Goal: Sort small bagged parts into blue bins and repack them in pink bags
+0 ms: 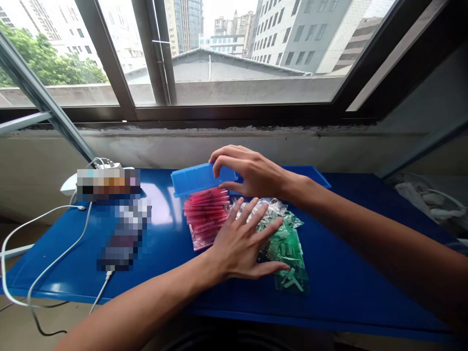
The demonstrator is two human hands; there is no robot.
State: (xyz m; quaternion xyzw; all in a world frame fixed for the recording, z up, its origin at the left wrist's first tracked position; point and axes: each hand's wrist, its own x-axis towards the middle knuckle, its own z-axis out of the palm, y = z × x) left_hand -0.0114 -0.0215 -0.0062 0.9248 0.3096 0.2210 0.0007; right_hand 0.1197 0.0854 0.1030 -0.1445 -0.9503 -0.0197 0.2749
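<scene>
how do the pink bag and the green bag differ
The pink bag holds long pink-red pieces stacked neatly, while the green bag holds short green pieces lying jumbled. The pink bag sits left of the green bag, and the left hand spreads mostly over the green bag. Both look like clear plastic, lying flat on the blue table.

Person's arms: slim, bare forearms, left forearm [135, 312] in from bottom left of frame, right forearm [380, 234] in from right edge. Left hand [241, 248] and right hand [256, 173] mid-frame, both long-fingered, knuckles lean.
</scene>
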